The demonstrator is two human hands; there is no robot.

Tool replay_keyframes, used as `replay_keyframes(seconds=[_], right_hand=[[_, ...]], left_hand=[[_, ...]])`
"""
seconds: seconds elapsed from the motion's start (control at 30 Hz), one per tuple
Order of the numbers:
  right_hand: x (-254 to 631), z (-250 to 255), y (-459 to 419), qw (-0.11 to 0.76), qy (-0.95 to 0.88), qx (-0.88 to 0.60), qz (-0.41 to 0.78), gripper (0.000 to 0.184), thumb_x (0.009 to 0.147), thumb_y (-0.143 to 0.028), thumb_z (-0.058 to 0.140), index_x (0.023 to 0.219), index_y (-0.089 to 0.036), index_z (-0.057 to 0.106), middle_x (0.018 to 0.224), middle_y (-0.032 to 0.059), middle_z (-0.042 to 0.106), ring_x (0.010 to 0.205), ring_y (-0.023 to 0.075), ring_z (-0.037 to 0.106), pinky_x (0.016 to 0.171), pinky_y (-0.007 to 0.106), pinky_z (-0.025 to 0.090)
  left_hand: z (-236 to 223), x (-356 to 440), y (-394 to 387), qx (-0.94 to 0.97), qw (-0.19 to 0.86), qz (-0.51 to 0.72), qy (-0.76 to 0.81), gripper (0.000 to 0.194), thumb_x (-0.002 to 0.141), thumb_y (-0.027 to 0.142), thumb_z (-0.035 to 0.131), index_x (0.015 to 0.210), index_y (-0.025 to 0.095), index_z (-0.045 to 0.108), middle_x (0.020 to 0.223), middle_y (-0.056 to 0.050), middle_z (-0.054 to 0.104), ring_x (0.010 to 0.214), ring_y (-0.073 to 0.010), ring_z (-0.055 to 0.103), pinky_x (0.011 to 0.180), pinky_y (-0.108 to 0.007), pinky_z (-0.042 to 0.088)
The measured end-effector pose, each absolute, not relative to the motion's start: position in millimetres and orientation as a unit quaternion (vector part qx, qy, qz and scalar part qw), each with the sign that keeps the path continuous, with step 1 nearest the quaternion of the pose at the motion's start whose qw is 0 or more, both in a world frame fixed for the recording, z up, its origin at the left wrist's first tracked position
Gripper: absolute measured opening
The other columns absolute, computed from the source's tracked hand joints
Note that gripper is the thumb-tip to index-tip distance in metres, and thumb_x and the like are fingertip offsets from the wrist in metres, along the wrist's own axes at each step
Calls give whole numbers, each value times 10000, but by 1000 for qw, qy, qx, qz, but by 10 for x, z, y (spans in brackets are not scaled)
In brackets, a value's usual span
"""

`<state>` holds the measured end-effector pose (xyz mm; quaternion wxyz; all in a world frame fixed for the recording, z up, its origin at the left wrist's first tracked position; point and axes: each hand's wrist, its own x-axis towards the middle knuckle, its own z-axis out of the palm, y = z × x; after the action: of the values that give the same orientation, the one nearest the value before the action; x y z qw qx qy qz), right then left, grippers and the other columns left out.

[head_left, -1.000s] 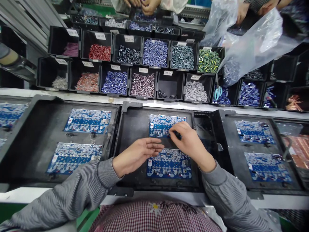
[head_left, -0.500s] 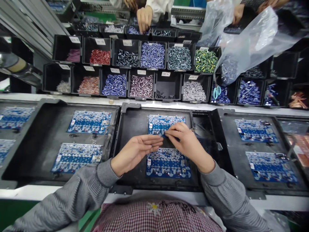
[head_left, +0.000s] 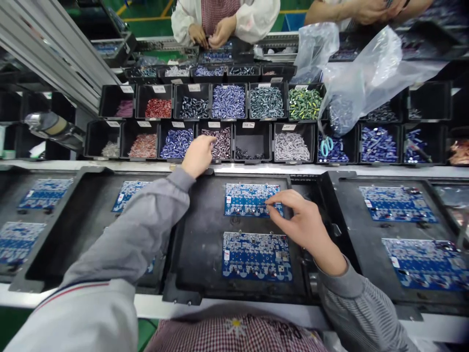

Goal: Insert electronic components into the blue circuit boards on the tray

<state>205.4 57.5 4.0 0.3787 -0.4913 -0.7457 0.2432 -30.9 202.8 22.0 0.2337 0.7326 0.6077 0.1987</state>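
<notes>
Two blue circuit boards lie in the black tray [head_left: 198, 244] before me: the far board [head_left: 245, 198] and the near board [head_left: 256, 255]. My right hand [head_left: 300, 220] rests over the far board's right end, thumb and forefinger pinched on a small part I cannot make out. My left hand [head_left: 198, 154] reaches forward to the lower row of black bins, fingers curled at the edge of the bin of pinkish-grey components [head_left: 220, 142], next to the bin of blue components [head_left: 176, 143].
Two rows of black bins hold coloured components; one bin [head_left: 252, 144] is almost empty. Trays with boards lie left [head_left: 47, 193] and right [head_left: 397, 203]. A clear plastic bag [head_left: 362, 78] hangs over the right bins. Other people's hands [head_left: 210, 34] work at the far side.
My left hand left the boards and stretched forward to the lower bin row. My right hand shifted right along the far board. The view tilted up.
</notes>
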Motion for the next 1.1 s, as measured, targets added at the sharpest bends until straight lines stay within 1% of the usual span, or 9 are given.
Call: replay_keyframes(seconds=[0.13, 0.27, 0.37, 0.43, 0.53, 0.7, 0.8, 0.93, 1.1], right_hand=[[2174, -47, 607, 344, -757, -496, 249, 138, 817, -145, 553, 873, -230, 645, 826, 29, 675, 834, 198, 599, 773, 387, 500], [2313, -85, 598, 328, -769, -491, 247, 172, 855, -167, 532, 960, -226, 654, 882, 47, 683, 864, 197, 597, 787, 384, 501], [2338, -101, 583, 316, -770, -501, 236, 171, 848, -156, 526, 954, -207, 650, 875, 57, 676, 857, 200, 590, 776, 376, 497], [2300, -120, 578, 298, -770, -517, 224, 149, 834, -138, 524, 894, -197, 647, 825, 55, 664, 822, 201, 578, 755, 367, 488], [2219, -153, 583, 258, -785, -525, 204, 150, 828, -115, 508, 815, -194, 634, 784, 56, 636, 821, 209, 543, 752, 365, 467], [2167, -174, 590, 231, -800, -519, 191, 155, 832, -98, 489, 787, -188, 607, 782, 63, 605, 844, 216, 509, 760, 360, 441], [2173, -178, 591, 220, -804, -519, 188, 151, 835, -101, 485, 779, -184, 598, 782, 64, 594, 846, 220, 497, 757, 360, 432], [2177, -177, 596, 205, -809, -518, 187, 146, 834, -97, 494, 784, -178, 605, 777, 67, 590, 843, 225, 490, 758, 370, 432], [2195, -167, 580, 214, -821, -490, 201, 200, 890, -137, 462, 865, -186, 655, 848, 80, 620, 885, 225, 501, 784, 386, 451]], left_hand=[[121, -234, 2556, 761, 115, 16, 639, 426, 747, 72, 601, 1163, -8, 553, 1187, -258, 532, 1132, -353, 513, 958, -408, 392], [72, -131, 2642, 745, 90, 43, 660, 309, 789, 62, 518, 1065, -47, 602, 1104, -286, 567, 1092, -389, 534, 923, -445, 405], [62, -174, 2673, 738, 96, 91, 661, 253, 833, 98, 487, 1006, 6, 647, 1066, -231, 607, 1116, -353, 524, 979, -437, 362], [50, -224, 2707, 713, 154, 188, 658, 188, 807, 107, 541, 934, 64, 673, 1020, -164, 636, 1109, -311, 531, 1007, -401, 349], [43, -266, 2756, 605, 312, 372, 632, 89, 750, 80, 601, 813, 106, 658, 876, -94, 648, 955, -244, 601, 917, -355, 444], [190, -258, 2701, 313, 623, 499, 514, 225, 870, 36, 420, 726, 121, 571, 729, -61, 611, 664, -93, 590, 641, -168, 506], [314, -186, 2480, 178, 737, 473, 448, 268, 890, 65, 355, 719, 106, 557, 686, -81, 595, 625, -107, 591, 569, -171, 499], [319, 20, 2011, 199, 796, 393, 416, 297, 858, 131, 351, 668, 74, 572, 706, -132, 607, 628, -159, 599, 507, -222, 483], [123, 275, 1512, 325, 819, 235, 410, 179, 809, 97, 494, 810, 34, 662, 663, -70, 590, 524, -83, 512, 458, -171, 396]])
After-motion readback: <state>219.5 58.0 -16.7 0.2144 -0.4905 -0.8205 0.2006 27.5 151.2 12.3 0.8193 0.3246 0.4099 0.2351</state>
